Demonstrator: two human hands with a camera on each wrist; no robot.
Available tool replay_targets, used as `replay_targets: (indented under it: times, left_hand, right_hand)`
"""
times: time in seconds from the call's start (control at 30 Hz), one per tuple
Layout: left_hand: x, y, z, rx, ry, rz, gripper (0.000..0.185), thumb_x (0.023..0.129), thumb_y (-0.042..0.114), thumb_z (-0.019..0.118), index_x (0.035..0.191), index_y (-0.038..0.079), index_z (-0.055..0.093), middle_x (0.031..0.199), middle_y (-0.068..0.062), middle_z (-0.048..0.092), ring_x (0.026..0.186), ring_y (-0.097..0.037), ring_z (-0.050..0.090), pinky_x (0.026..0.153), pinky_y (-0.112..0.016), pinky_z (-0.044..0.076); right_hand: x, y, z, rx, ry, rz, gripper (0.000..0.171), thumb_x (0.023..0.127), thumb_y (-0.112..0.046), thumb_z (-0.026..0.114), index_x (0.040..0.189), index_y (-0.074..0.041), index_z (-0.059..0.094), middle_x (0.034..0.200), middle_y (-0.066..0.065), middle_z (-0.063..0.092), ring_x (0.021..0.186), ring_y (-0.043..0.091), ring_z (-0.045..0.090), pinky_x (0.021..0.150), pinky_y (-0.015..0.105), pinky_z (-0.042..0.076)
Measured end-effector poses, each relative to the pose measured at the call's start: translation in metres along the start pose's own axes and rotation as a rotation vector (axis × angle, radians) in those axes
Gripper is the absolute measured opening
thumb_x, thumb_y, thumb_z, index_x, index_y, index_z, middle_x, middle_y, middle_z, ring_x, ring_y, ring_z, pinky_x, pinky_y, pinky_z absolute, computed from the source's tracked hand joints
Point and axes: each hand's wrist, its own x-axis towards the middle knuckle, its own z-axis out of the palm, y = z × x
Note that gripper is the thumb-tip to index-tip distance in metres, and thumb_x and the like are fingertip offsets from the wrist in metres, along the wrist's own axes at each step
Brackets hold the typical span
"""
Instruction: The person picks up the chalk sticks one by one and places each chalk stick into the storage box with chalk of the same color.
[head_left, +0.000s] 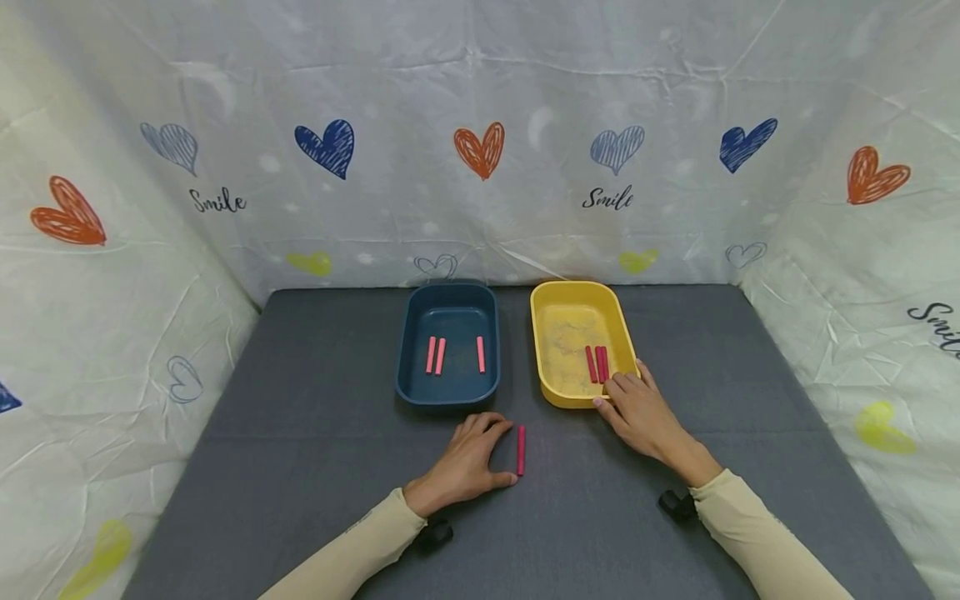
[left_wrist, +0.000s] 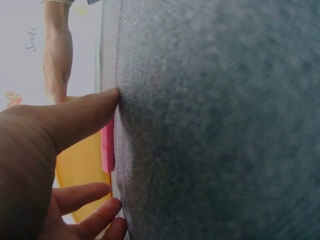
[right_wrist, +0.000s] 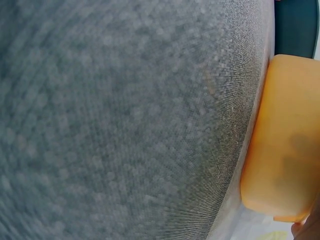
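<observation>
A dark pink chalk stick (head_left: 521, 451) lies on the dark grey table in front of the two trays. Just left of it is my left hand (head_left: 467, 463), thumb and fingers spread at its two ends without closing on it. In the left wrist view the thumb covers part of the chalk stick (left_wrist: 107, 150). My right hand (head_left: 643, 415) grips the near right corner of the yellow tray (head_left: 551, 354), with its thumb against the front wall and fingers over the rim. Inside that tray, by the fingertips, lie 3 dark pink chalk sticks (head_left: 591, 365).
Left of the yellow tray stands a dark blue tray (head_left: 447, 397) holding 3 light pink chalk sticks (head_left: 440, 357). A white sheet (head_left: 405, 217) printed with hearts hangs behind the table (head_left: 315, 475) and along both sides.
</observation>
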Motion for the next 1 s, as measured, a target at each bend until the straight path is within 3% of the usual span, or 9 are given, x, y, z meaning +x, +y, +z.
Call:
replay_targets:
  times: [0.37,1.0]
  left_hand:
    - [0.0045,0.0023,0.0011,0.035,0.005,0.005,0.085,0.076,0.049,0.081,0.143,0.010,0.049,0.139,-0.009,0.049,0.128,-0.031,0.042,0.109,-0.053,0.034]
    - [0.0058,0.0015,0.0018,0.054,-0.001,0.021,0.078,0.076,0.048,0.082,0.140,0.015,0.053,0.136,-0.008,0.049,0.125,-0.030,0.042,0.107,-0.053,0.033]
  right_hand:
    - [0.0006,0.0020,0.0015,0.002,-0.028,0.019,0.020,0.101,-0.032,0.053,0.088,-0.016,0.053,0.085,0.002,0.054,0.089,0.026,0.055,0.117,0.059,0.019]
    - [0.0000,-0.0010,0.0006,0.018,-0.022,0.023,0.021,0.101,-0.031,0.053,0.085,-0.016,0.052,0.082,0.001,0.052,0.087,0.026,0.055,0.117,0.060,0.020]
